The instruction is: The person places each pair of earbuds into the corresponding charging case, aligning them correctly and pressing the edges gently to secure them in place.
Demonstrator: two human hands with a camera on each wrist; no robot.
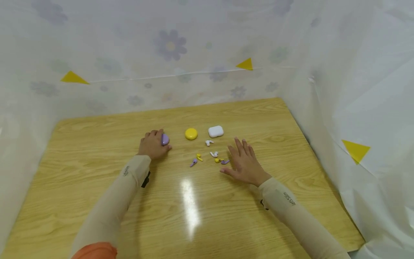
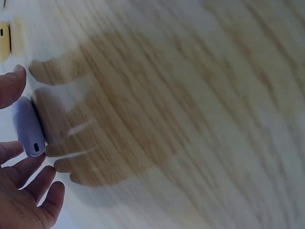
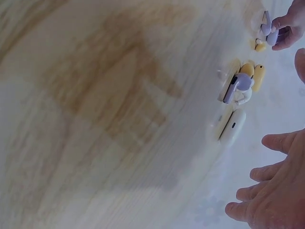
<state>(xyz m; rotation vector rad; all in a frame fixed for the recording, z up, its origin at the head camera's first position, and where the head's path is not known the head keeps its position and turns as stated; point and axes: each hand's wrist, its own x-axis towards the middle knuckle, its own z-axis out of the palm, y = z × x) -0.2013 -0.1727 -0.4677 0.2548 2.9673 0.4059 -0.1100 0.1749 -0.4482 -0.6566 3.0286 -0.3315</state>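
My left hand (image 1: pixel 152 145) holds a small round purple earbud case (image 1: pixel 165 139) on the left side of the group, thumb on one side and fingers on the other. In the left wrist view the purple case (image 2: pixel 29 126) stands on its edge, a dark slot showing at one end. With fingers spread and nothing held, my right hand (image 1: pixel 244 163) hovers low beside the loose earbuds. Closest to it are a purple earbud (image 1: pixel 225 162) and a yellow earbud (image 1: pixel 217 160). Another purple earbud (image 1: pixel 193 162), a yellow earbud (image 1: pixel 199 157) and two white earbuds (image 1: pixel 214 154) lie around them.
A round yellow case (image 1: pixel 191 134) and a white case (image 1: pixel 216 131) sit behind the earbuds on the wooden table (image 1: pixel 97 144). Flower-printed white sheeting (image 1: pixel 200 90) hangs along the far edge, and plain sheeting (image 1: pixel 372 90) hangs on the right.
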